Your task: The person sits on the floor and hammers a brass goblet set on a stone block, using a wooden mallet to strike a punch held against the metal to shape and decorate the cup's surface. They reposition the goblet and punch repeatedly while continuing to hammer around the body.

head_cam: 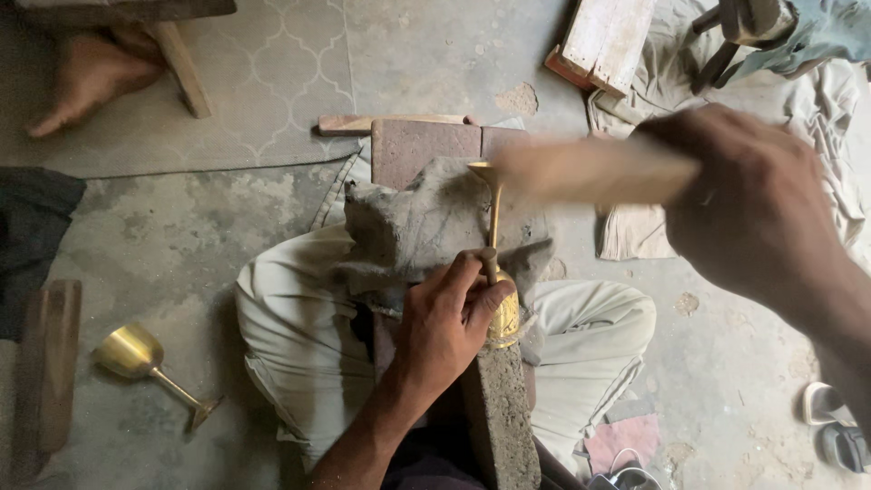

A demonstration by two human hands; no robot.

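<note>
- Your left hand (pixel 445 327) sits at lower centre, gripping a goblet (pixel 497 263) that lies on a stone block (pixel 499 417) between your knees.
- Your right hand (pixel 753 209) is at the right, its mallet (pixel 590 171) reaching left over the goblet's foot.
- A cloth (pixel 408 227) lies just behind your left hand.
- A second goblet (pixel 145 363) lies on the floor at lower left.
- A bare foot (pixel 86 77) rests at upper left.

Bare forearms, no sleeves visible; pale beige trousers (pixel 299 327), and perhaps a dark top at the waist.
</note>
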